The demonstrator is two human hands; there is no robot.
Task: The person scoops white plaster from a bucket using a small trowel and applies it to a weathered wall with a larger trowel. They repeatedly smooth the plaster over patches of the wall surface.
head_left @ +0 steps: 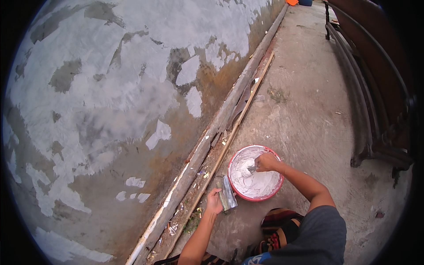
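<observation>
- Two hands are working at the tub [254, 198], the landmark for this report; it is standing on the concrete floor [304, 145] and holding pale, whipped-looking paste [260, 183].
- Right hand [267, 162] is reaching over the tub's far right rim, its fingers closing firmly around a blade [251, 168]; the handle is hiding inside the fist. The blade's end is dipping into the paste.
- Left hand [214, 201] is holding a flat plate [228, 193] just left of the tub, gripping one edge, with fingers curling in. Whether plate and rim are touching, I cannot tell.
- Paste is appearing soft, sticky and slippery; in my judgement it will drag on the blade and smear readily.
- Blade and plate are looking thin, light and fairly stiff; clean handle or edge is offering the best hold, away from smeared faces.
- Tub is probably weighing heavily; opposite sides of the rim are suggesting themselves for lifting.
- Left of the tub, a wooden strip [247, 106] is lying before the patched wall [110, 110]; a bench [371, 110] is standing right and beyond.
</observation>
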